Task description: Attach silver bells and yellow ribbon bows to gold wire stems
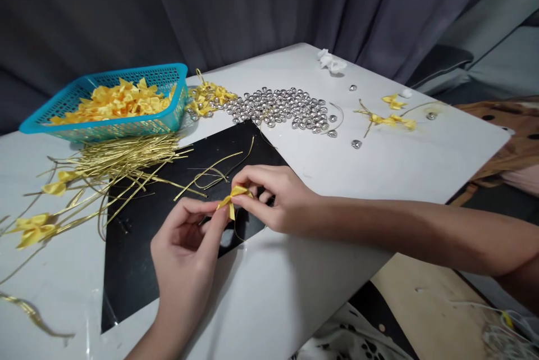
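Observation:
Both hands meet over a black mat on the white table. My left hand pinches one end of a small yellow ribbon bow between thumb and fingers. My right hand pinches the bow's other side with its fingertips pressed together. A thin gold wire seems to hang from the bow, though I cannot make it out well. Loose gold wires lie on the mat just beyond the hands.
A blue basket full of yellow bows stands at the back left, with a heap of gold wires before it. Several silver beads lie in a pile at the back centre. Finished bows lie to the right, others at left.

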`<action>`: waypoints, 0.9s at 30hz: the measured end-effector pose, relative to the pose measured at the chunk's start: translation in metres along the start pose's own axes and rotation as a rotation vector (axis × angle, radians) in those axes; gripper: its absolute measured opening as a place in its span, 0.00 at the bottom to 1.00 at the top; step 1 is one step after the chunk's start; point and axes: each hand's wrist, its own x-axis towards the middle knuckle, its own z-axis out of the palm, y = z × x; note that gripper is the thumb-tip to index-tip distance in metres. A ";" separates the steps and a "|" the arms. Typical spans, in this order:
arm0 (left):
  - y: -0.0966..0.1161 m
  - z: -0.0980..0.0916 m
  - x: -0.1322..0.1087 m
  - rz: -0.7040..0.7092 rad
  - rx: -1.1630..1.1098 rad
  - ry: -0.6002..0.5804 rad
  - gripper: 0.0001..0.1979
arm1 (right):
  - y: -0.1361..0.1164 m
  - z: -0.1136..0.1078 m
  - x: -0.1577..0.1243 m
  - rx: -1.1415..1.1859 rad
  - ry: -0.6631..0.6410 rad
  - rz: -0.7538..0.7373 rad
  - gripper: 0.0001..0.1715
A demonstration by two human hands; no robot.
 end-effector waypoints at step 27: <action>-0.003 -0.007 0.012 -0.409 -0.213 -0.397 0.19 | -0.005 -0.004 0.006 0.304 -0.254 0.174 0.05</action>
